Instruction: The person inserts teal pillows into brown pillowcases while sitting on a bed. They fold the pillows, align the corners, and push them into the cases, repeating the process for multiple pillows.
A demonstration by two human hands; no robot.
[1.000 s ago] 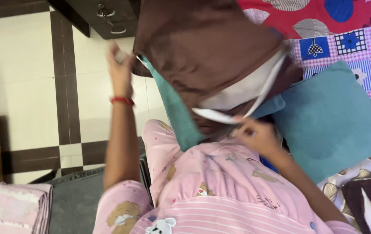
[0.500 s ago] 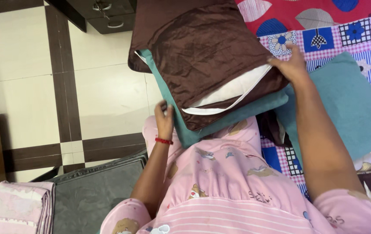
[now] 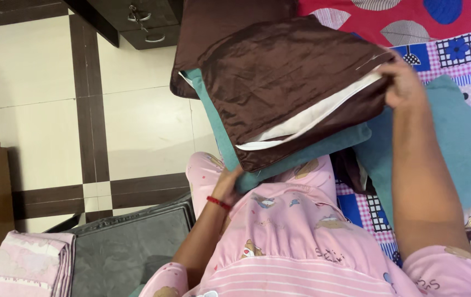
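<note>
I see my right hand [image 3: 406, 85] up at the far corner of the brown pillow [image 3: 285, 82], fingers curled tight on the open edge where the white inside [image 3: 312, 113] peeks out; my left hand [image 3: 230, 184] is tucked under the near corner, on the teal cushion [image 3: 221, 132] below; I cannot tell how its fingers sit; the pillow rests over my lap; a patterned bed sheet [image 3: 455, 44] lies to the right, a pale tiled floor [image 3: 142, 126] to the left.
</note>
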